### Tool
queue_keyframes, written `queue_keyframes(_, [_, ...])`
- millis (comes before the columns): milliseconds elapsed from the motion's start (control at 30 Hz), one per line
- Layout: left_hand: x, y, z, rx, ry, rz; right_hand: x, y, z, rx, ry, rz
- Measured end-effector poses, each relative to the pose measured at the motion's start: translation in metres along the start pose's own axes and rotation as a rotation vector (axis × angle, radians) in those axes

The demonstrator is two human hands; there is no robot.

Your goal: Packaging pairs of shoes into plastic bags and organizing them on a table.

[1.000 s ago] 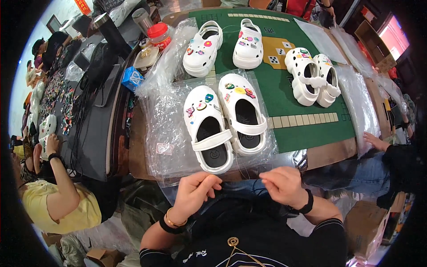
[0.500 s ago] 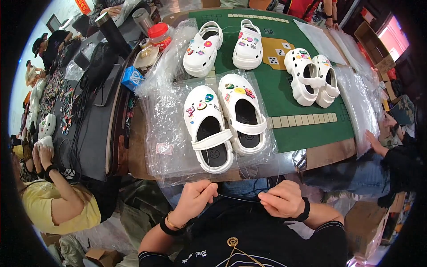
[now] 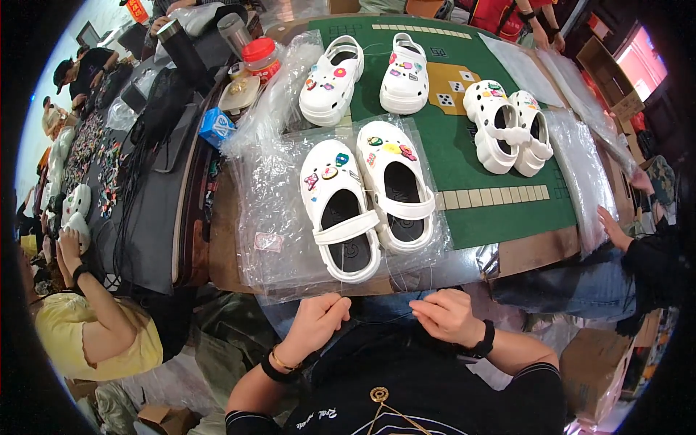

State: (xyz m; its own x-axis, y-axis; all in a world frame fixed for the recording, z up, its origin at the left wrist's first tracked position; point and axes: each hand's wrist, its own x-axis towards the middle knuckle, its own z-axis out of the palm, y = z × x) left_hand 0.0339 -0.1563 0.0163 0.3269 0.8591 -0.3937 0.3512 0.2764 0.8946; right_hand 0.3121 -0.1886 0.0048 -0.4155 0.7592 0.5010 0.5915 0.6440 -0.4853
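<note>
My left hand (image 3: 317, 321) and my right hand (image 3: 448, 317) are side by side just off the table's near edge. Each is closed in a pinch on a thin thread (image 3: 391, 321) that sags between them, and faint strands rise toward the table. Beyond my hands two white clogs lie on clear plastic bags (image 3: 272, 210): a left one (image 3: 339, 206) and a right one (image 3: 395, 185), toes away from me. Colourful charms dot their tops. The left clog's heel is closest to my left hand. Where the strands end on the clogs I cannot make out.
More charmed white clogs stand behind (image 3: 330, 83) and at the right (image 3: 496, 130) on a green mat (image 3: 500, 217). A red-lidded jar (image 3: 261, 58), a blue box (image 3: 216, 127) and a dark flask (image 3: 181, 51) are at the left. Other people work around the tables.
My right hand has shifted a little left and up, closer to my left hand, and the thread between them hangs slacker. The clogs stay where they were.
</note>
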Motion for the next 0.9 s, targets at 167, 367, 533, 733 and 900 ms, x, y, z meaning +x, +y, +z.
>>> queue_keyframes(167, [0.005,0.005,0.005,0.0,0.136,0.115,0.011,0.008,0.002,-0.043,0.069,-0.027])
queue_keyframes(367, [0.02,0.006,0.007,0.08,0.271,0.209,0.014,0.021,0.011,-0.055,0.125,0.023])
queue_keyframes(533, [0.022,0.01,0.011,0.183,0.368,0.334,0.017,0.031,0.017,-0.095,0.179,0.06])
queue_keyframes(733, [0.027,0.019,0.006,0.41,0.521,0.508,0.026,0.034,0.019,-0.106,0.234,0.076])
queue_keyframes(900, [0.035,0.028,0.003,0.495,0.598,0.495,0.029,0.039,0.023,-0.122,0.262,0.096])
